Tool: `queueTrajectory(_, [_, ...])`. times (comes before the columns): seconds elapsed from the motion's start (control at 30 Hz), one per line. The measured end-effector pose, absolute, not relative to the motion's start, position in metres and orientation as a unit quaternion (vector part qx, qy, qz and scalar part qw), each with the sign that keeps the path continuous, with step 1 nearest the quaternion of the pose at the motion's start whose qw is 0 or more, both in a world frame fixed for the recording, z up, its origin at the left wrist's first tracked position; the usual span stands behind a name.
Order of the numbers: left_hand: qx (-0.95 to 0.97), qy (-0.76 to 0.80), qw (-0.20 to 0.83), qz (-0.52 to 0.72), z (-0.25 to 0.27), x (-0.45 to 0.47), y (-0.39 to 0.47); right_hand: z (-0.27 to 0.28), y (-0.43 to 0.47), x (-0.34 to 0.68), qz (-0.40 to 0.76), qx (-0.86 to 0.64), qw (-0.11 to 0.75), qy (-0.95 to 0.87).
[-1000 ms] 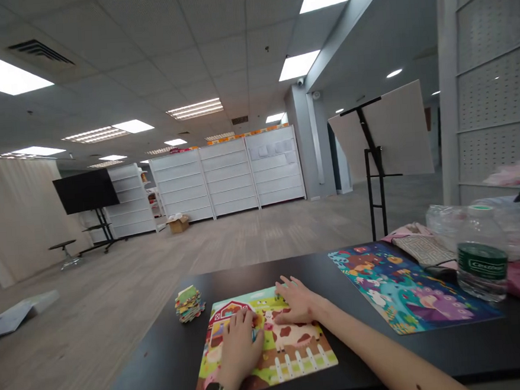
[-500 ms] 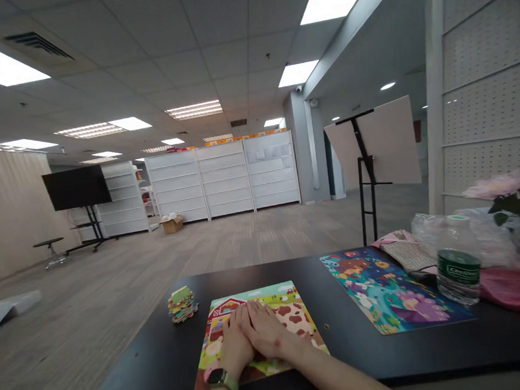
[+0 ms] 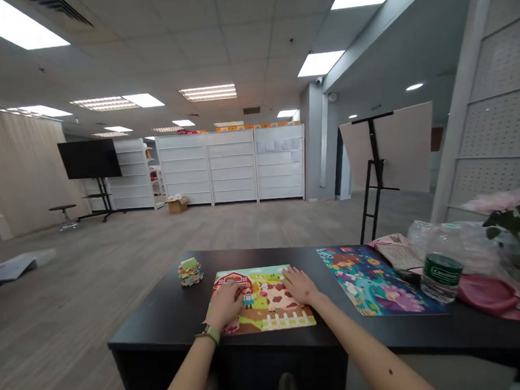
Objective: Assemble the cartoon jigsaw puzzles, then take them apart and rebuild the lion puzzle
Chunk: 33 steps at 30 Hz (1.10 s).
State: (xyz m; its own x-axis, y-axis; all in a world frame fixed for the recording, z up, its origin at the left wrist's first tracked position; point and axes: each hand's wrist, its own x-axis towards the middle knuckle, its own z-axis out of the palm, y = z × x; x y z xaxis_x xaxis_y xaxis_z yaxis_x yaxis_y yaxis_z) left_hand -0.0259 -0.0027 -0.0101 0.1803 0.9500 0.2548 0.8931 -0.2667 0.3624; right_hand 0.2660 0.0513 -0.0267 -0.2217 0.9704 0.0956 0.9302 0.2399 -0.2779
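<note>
A farm picture board point(image 3: 275, 321), with a red barn, a cow and a white fence, lies flat on the black table point(image 3: 162, 320) in front of me. My left hand point(image 3: 225, 304) rests on the board's left part, its fingers loosely bent and covering some of the picture. On the upper right part lies my right hand point(image 3: 299, 284), palm down with its fingers spread, next to the cow. Neither hand appears to lift anything. Beyond the board's upper left corner stands a small stack of colourful pieces point(image 3: 190, 272), touched by neither hand.
To the right lies a dark blue animal picture point(image 3: 373, 288). Beside it stand a water bottle point(image 3: 442, 265), a patterned cloth item point(image 3: 400, 256), a pink cloth point(image 3: 487, 292) and pink flowers point(image 3: 505, 201). An easel point(image 3: 374, 169) rises behind the table.
My hands were overlapping in the board's middle. They have moved apart, the left to the left side, the right to the upper right. The board looks squarer to me as the view shifted.
</note>
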Motion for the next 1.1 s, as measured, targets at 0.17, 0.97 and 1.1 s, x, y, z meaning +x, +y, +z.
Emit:
queueTrajectory(0.17, [0.716,0.64,0.072,0.269,-0.014,-0.086,-0.01,-0.032,0.029,0.302,0.062,-0.643,0.122,-0.754])
queueTrajectory(0.97, [0.759,0.611,0.02,0.226,-0.02,-0.105,-0.055,-0.015,-0.057,0.298,0.039,-0.647,0.124,-0.751])
queueTrajectory(1.1, [0.783,0.58,0.029,0.223,-0.018,-0.105,-0.051,-0.007,-0.042,0.302,0.036,-0.638,0.117,-0.76])
